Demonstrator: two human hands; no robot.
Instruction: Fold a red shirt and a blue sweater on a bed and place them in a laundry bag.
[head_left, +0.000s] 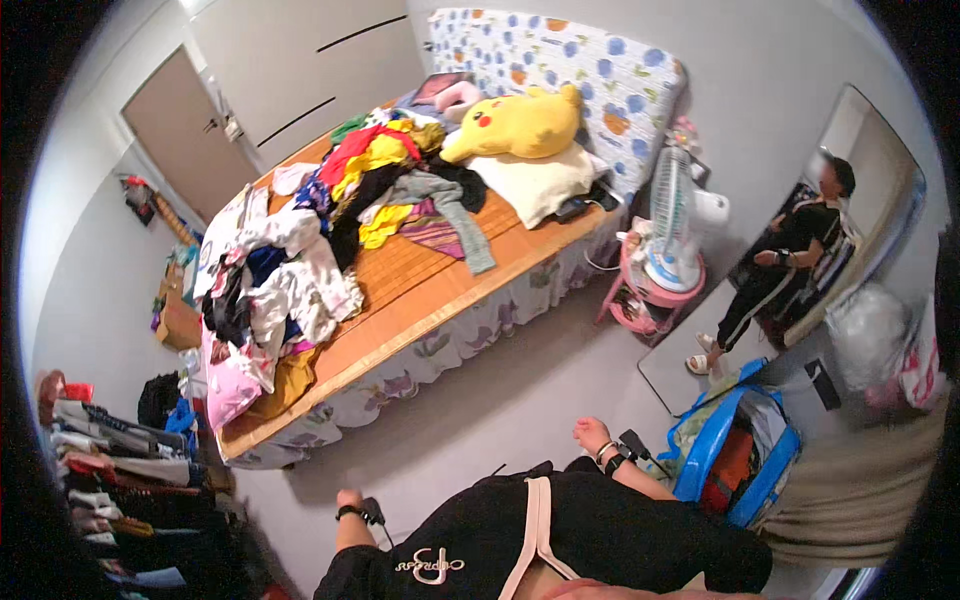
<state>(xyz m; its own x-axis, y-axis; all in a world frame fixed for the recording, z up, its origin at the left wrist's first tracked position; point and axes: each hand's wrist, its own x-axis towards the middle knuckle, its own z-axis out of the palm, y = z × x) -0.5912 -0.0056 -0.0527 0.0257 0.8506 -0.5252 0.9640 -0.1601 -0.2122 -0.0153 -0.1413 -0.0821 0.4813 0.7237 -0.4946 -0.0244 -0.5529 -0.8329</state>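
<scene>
My left hand (349, 498) hangs low at my side, foreshortened, so its fingers do not show clearly; a dark band with a small box is on the wrist. My right hand (592, 433) is loosely curled with nothing visible in it, a bangle and a dark strap on its wrist. Both are apart from the bed (420, 300) before me. On its wooden mat lie a heap of white printed clothes (307, 255), red cloth (354, 154), a yellow garment (382, 152), a grey long-sleeved garment (466, 225) and a pink pillow (229, 386).
A yellow plush toy (525, 124) rests on a cream pillow (525, 184) by the patterned headboard (555, 56). To the right are a fan (670, 202) on a pink stand (649, 319), a leaning mirror (874, 142) and a blue-edged bag (705, 442). Hanging clothes (127, 465) fill the left side.
</scene>
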